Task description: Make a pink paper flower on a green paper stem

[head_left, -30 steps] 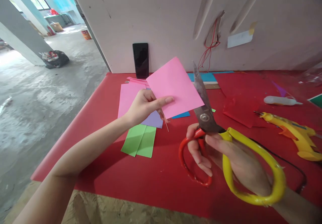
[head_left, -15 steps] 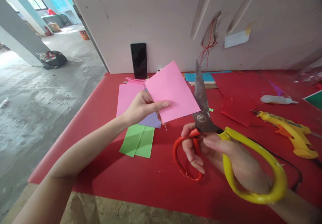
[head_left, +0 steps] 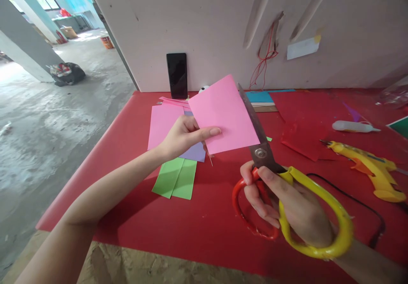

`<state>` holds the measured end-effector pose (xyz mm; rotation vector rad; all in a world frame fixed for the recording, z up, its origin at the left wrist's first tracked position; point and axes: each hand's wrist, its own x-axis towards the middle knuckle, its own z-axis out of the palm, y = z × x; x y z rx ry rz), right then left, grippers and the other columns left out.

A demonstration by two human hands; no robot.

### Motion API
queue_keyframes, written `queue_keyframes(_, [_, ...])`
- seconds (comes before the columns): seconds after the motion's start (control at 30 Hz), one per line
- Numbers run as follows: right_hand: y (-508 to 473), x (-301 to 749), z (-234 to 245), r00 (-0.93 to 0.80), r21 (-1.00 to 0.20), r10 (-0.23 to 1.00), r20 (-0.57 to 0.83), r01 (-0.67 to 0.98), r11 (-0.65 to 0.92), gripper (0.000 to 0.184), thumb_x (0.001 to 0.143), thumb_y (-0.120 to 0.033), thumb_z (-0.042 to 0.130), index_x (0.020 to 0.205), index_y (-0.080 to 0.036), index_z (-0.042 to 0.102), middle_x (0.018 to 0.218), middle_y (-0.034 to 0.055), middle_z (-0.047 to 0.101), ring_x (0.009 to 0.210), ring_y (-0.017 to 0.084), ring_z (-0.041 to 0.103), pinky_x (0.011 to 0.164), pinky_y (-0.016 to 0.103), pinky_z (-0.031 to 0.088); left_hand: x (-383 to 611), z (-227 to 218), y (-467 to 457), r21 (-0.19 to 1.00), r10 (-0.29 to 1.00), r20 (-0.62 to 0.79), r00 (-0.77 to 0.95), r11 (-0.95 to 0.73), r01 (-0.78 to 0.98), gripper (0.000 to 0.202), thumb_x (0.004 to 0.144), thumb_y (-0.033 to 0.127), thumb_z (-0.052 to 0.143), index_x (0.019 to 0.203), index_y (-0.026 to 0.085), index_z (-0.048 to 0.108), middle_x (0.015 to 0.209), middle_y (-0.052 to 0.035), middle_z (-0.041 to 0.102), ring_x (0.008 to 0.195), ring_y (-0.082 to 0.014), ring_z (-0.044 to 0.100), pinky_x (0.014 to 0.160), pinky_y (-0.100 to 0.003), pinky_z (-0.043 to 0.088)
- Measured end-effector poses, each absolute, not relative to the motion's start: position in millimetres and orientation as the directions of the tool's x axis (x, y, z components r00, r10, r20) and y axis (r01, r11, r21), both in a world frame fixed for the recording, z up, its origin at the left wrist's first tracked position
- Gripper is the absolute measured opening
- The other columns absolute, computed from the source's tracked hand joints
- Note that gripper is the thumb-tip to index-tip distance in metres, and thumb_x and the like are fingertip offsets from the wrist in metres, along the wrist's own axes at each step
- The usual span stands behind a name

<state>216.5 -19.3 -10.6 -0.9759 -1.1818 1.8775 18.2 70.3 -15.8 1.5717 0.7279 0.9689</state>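
The red desk (head_left: 191, 228) meets a pale wall (head_left: 207, 24) beside grey floor (head_left: 92, 105); left fingers (head_left: 212, 132) pinch pink paper (head_left: 225, 109), partly hiding perhaps a ball (head_left: 203, 89); right fingers (head_left: 274, 183) curl round scissors (head_left: 260, 153).

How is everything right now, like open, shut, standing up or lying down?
Held pink paper: raised, pinched by the left hand.
Scissors: in the right hand, blades looking nearly shut.
Phone: propped upright, screen dark.
Glue gun: lying on its side.
White bottle: lying down.
Green papers: lying flat.
Red string: hanging.
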Motion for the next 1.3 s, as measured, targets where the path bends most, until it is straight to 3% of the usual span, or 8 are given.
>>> queue_keyframes(0.2, [-17.9,213.0,-10.2,-0.602,-0.902,0.785,-0.143,-0.247,-0.354,0.029,0.084,-0.049,0.057,0.087,-0.021,0.053,0.063,-0.0043,0.055,0.046,0.005,0.044,0.046,0.018,0.038,17.1,-16.1,72.7,0.974,0.882,0.219,0.417,-0.223,-0.039,0.051,0.07,0.063,0.067,0.05,0.017,0.059,0.046,0.0017,0.054,0.042,-0.0074,0.05,0.04,-0.023,0.04])
queue_keyframes(0.33, [-17.6,214.3,-10.8,-0.617,-0.893,0.78,-0.106,-0.286,-0.348,0.023,0.087,-0.044,0.055,0.09,-0.021,0.054,0.067,-0.0035,0.055,0.051,0.006,0.044,0.049,0.019,0.041,16.1,-14.7,72.3,0.979,0.856,0.192,0.479,-0.2,-0.036,0.047,0.07,0.06,0.069,0.053,0.017,0.061,0.05,0.0011,0.06,0.043,-0.0083,0.053,0.04,-0.023,0.04])
queue_keyframes(0.53, [-18.7,216.1,-13.0,-0.58,-0.896,0.808,-0.105,-0.298,-0.33,0.024,0.087,-0.046,0.054,0.09,-0.022,0.056,0.066,-0.0033,0.056,0.05,0.007,0.044,0.048,0.019,0.042,14.2,-9.8,68.9,0.974,0.769,0.201,0.606,-0.221,-0.043,0.044,0.081,0.048,0.064,0.05,0.017,0.06,0.044,0.0004,0.059,0.039,-0.0068,0.052,0.043,-0.021,0.043])
queue_keyframes(0.63, [-20.3,213.6,-13.9,-0.516,-0.907,0.849,-0.116,-0.292,-0.302,0.032,0.086,-0.053,0.054,0.083,-0.021,0.054,0.059,-0.0043,0.055,0.044,0.006,0.04,0.043,0.018,0.039,15.2,-11.7,67.6,0.976,0.776,0.201,0.598,-0.213,-0.051,0.045,0.081,0.047,0.065,0.048,0.017,0.059,0.041,0.0004,0.057,0.037,-0.0061,0.052,0.04,-0.02,0.039])
queue_keyframes(0.83, [-20.7,211.7,-12.8,-0.431,-0.93,0.884,-0.18,-0.217,-0.295,0.046,0.076,-0.067,0.058,0.074,-0.021,0.049,0.045,-0.007,0.049,0.03,0.003,0.03,0.029,0.016,0.019,19.8,-14.7,66.7,0.986,0.806,0.146,0.574,-0.168,-0.014,0.051,0.073,0.056,0.068,0.043,0.017,0.055,0.035,0.0018,0.052,0.033,-0.0064,0.05,0.036,-0.02,0.035])
queue_keyframes(1.1, [-21.4,211.6,-14.1,-0.37,-0.942,0.903,-0.219,-0.162,-0.294,0.045,0.075,-0.066,0.06,0.071,-0.022,0.05,0.04,-0.0082,0.044,0.028,0.003,0.028,0.027,0.015,0.019,22.2,-16.0,65.9,0.991,0.812,0.131,0.569,-0.13,-0.043,0.05,0.073,0.052,0.071,0.043,0.016,0.051,0.035,0.0029,0.051,0.034,-0.0057,0.053,0.037,-0.018,0.035])
queue_keyframes(1.3, [-22.5,212.8,-13.3,-0.361,-0.958,0.914,-0.184,-0.143,-0.25,0.043,0.077,-0.064,0.059,0.069,-0.023,0.05,0.039,-0.0075,0.042,0.029,0.004,0.028,0.028,0.017,0.017,27.1,-19.7,64.9,0.983,0.835,0.18,0.52,-0.162,-0.082,0.041,0.076,0.056,0.065,0.064,0.017,0.063,0.057,-0.0014,0.067,0.049,-0.0105,0.062,0.048,-0.022,0.049])
